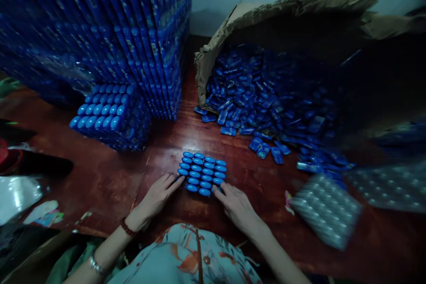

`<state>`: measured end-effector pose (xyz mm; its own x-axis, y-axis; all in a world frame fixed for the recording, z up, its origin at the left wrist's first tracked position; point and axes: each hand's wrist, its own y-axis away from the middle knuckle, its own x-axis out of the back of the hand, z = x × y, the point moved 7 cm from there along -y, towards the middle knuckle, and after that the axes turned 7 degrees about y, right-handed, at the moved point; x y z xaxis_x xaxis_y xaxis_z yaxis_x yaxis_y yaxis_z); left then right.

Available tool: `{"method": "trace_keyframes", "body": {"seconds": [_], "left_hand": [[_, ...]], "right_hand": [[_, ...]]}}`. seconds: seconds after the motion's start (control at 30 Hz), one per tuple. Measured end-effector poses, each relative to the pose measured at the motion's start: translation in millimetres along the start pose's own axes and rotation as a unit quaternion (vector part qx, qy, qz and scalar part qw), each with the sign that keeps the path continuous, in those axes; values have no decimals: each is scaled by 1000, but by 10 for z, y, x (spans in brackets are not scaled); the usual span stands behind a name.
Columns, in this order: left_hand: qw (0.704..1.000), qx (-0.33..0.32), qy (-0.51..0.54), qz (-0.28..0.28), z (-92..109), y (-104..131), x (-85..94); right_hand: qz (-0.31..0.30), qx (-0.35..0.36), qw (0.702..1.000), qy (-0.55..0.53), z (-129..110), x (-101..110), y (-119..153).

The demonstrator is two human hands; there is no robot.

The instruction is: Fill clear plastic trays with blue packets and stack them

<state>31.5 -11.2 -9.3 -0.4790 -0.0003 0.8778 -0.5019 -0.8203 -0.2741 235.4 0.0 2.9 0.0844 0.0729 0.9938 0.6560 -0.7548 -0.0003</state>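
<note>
So both hands are apart with the blue grid between them: left hand [163, 191] at its left edge, right hand [238, 202] at its near-right corner. Neither looks nearer. Fingers reach inward and forward, backs of the hands up, not curled round anything (can't tell if they're actually pressing). The grid [208, 171] lies flat on the table [186, 133], squarish overall, its little oval pieces pointing side to side. Past its far-left corner there's a small blue stack [100, 109]; far-right of it, a cardboard box [202, 75] of loose blue packets [229, 113]; off to its right, a clear bumpy tray [328, 211].
</note>
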Motion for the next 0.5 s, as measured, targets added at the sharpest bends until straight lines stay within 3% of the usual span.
{"method": "trace_keyframes", "body": {"seconds": [0.13,0.2,0.37,0.5], "left_hand": [[998,-44,-30,-13,-1,-67,50],[997,-59,-28,-48,-15,-116,23],[988,-95,-21,-120,-53,-188,-126],[988,-121,-44,-83,-52,-171,-160]], "right_hand": [[-43,-35,998,37,9,-7,-69],[-37,-29,999,17,48,41,-88],[25,-19,999,-44,102,145,-67],[101,-14,991,-88,280,100,6]]}}
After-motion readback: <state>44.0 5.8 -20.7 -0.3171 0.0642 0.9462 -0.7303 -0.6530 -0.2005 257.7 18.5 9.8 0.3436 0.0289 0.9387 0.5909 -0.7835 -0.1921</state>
